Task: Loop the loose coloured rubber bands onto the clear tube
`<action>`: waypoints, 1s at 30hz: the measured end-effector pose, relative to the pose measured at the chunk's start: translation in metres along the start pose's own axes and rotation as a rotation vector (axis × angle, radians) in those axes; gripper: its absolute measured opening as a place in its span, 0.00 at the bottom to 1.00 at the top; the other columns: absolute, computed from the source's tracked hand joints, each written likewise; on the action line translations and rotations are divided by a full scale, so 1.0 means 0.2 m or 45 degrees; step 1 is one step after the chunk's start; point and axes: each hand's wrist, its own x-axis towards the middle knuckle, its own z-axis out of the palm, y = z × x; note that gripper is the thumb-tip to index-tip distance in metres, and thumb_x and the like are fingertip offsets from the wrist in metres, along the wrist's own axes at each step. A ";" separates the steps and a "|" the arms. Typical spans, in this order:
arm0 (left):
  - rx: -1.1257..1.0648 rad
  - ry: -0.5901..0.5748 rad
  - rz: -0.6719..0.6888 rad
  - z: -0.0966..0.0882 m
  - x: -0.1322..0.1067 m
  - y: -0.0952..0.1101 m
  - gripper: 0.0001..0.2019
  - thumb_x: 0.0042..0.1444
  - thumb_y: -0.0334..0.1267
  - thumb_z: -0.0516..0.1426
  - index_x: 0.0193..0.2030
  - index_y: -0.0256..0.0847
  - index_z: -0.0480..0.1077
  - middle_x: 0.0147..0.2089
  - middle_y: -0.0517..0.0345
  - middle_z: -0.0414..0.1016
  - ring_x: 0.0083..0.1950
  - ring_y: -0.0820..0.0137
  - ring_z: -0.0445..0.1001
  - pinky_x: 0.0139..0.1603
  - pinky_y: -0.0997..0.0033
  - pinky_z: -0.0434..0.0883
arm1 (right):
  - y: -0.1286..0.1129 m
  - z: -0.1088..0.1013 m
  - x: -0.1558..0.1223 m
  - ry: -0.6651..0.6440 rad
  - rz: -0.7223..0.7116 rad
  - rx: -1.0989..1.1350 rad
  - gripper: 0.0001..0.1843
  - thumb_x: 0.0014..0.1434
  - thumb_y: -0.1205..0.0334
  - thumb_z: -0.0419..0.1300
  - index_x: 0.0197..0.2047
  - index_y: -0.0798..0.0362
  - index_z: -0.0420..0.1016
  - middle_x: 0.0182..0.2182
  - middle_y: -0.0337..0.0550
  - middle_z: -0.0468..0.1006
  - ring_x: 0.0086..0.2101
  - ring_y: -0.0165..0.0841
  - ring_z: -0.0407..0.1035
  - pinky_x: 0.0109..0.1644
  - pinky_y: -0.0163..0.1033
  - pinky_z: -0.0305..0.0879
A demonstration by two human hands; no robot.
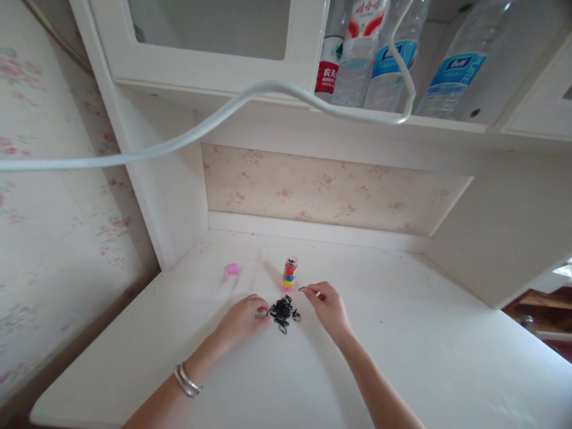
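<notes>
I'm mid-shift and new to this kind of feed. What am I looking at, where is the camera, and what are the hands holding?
There is no machine here: these are a person's bare hands, seen by one camera worn on the head, looking forward and down. On the white surface lies a pile of black bands. Just behind it stands a small clear jar with colourful contents; a pink piece lies farther left. The right hand pinches one small black loop. The left hand is at the pile's left edge; whether it grips a band is hard to tell. Above, plastic bottles stand on a shelf.
</notes>
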 end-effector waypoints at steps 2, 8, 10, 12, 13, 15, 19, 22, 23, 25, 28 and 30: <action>0.059 -0.016 -0.009 0.00 0.00 0.00 0.09 0.53 0.42 0.55 0.35 0.43 0.74 0.38 0.58 0.74 0.38 0.69 0.71 0.41 0.71 0.65 | -0.08 -0.01 0.09 0.034 -0.047 -0.042 0.14 0.54 0.52 0.55 0.32 0.50 0.78 0.33 0.42 0.75 0.27 0.29 0.65 0.34 0.35 0.62; 0.131 0.011 -0.001 0.02 -0.01 -0.02 0.09 0.58 0.37 0.51 0.34 0.44 0.73 0.39 0.58 0.74 0.38 0.70 0.71 0.39 0.73 0.64 | -0.23 -0.01 0.31 0.029 -0.196 -0.273 0.12 0.55 0.56 0.55 0.32 0.50 0.79 0.33 0.40 0.74 0.31 0.29 0.67 0.37 0.35 0.62; 0.146 0.028 0.010 0.03 -0.01 -0.03 0.10 0.59 0.37 0.49 0.35 0.44 0.72 0.40 0.58 0.74 0.39 0.70 0.72 0.40 0.72 0.64 | -0.25 -0.02 0.35 0.030 -0.259 -0.378 0.12 0.56 0.57 0.54 0.33 0.50 0.78 0.34 0.40 0.73 0.32 0.29 0.67 0.38 0.34 0.61; 0.163 0.057 0.017 0.03 -0.02 -0.03 0.11 0.61 0.37 0.48 0.37 0.44 0.71 0.40 0.57 0.73 0.40 0.69 0.72 0.41 0.72 0.64 | -0.26 -0.02 0.38 0.018 -0.318 -0.494 0.12 0.57 0.58 0.53 0.35 0.50 0.78 0.36 0.41 0.73 0.32 0.28 0.67 0.38 0.34 0.60; 0.171 0.074 0.015 0.04 -0.02 -0.03 0.11 0.61 0.37 0.47 0.37 0.44 0.70 0.40 0.57 0.73 0.40 0.69 0.72 0.40 0.72 0.64 | -0.26 -0.02 0.38 0.005 -0.344 -0.551 0.12 0.58 0.58 0.53 0.36 0.49 0.78 0.37 0.41 0.73 0.33 0.28 0.67 0.38 0.34 0.60; 0.182 0.105 0.000 0.04 -0.01 -0.03 0.11 0.62 0.38 0.45 0.39 0.43 0.69 0.41 0.56 0.73 0.40 0.69 0.72 0.40 0.72 0.64 | -0.27 -0.02 0.39 -0.033 -0.379 -0.664 0.13 0.60 0.58 0.51 0.38 0.48 0.77 0.39 0.40 0.73 0.34 0.28 0.68 0.37 0.34 0.58; 0.195 0.123 -0.021 0.04 -0.01 -0.03 0.12 0.63 0.39 0.44 0.40 0.43 0.67 0.40 0.55 0.73 0.40 0.69 0.72 0.40 0.72 0.64 | -0.28 -0.02 0.38 -0.133 -0.402 -0.831 0.14 0.62 0.58 0.49 0.39 0.46 0.77 0.42 0.39 0.72 0.32 0.28 0.67 0.34 0.34 0.56; 0.204 0.131 -0.010 0.05 -0.01 -0.04 0.12 0.64 0.39 0.44 0.39 0.43 0.67 0.40 0.56 0.72 0.39 0.69 0.72 0.39 0.72 0.64 | -0.29 -0.01 0.38 -0.184 -0.402 -0.865 0.15 0.62 0.58 0.48 0.39 0.45 0.77 0.42 0.39 0.72 0.32 0.28 0.67 0.33 0.34 0.55; 0.205 0.134 -0.006 0.05 -0.01 -0.04 0.12 0.63 0.39 0.44 0.39 0.43 0.67 0.40 0.56 0.72 0.39 0.69 0.72 0.39 0.72 0.64 | -0.29 -0.01 0.38 -0.200 -0.399 -0.865 0.15 0.62 0.59 0.48 0.39 0.46 0.77 0.42 0.39 0.72 0.32 0.28 0.67 0.33 0.33 0.55; 0.204 0.138 0.001 0.05 -0.01 -0.04 0.12 0.63 0.39 0.44 0.38 0.43 0.67 0.40 0.56 0.72 0.39 0.69 0.72 0.39 0.72 0.63 | -0.29 -0.01 0.39 -0.224 -0.395 -0.859 0.15 0.61 0.59 0.49 0.38 0.46 0.77 0.41 0.39 0.72 0.32 0.28 0.67 0.34 0.33 0.55; 0.204 0.138 0.007 0.05 -0.01 -0.04 0.12 0.63 0.39 0.44 0.38 0.43 0.67 0.40 0.56 0.72 0.40 0.69 0.72 0.39 0.72 0.63 | -0.30 -0.01 0.40 -0.216 -0.399 -0.832 0.14 0.60 0.59 0.49 0.37 0.45 0.78 0.40 0.38 0.73 0.32 0.27 0.67 0.34 0.33 0.55; 0.206 0.142 0.007 0.05 -0.01 -0.03 0.12 0.64 0.39 0.44 0.39 0.43 0.67 0.40 0.56 0.72 0.40 0.69 0.72 0.40 0.72 0.63 | -0.29 -0.01 0.40 -0.186 -0.402 -0.794 0.14 0.60 0.59 0.50 0.36 0.45 0.78 0.39 0.38 0.73 0.32 0.27 0.67 0.35 0.33 0.55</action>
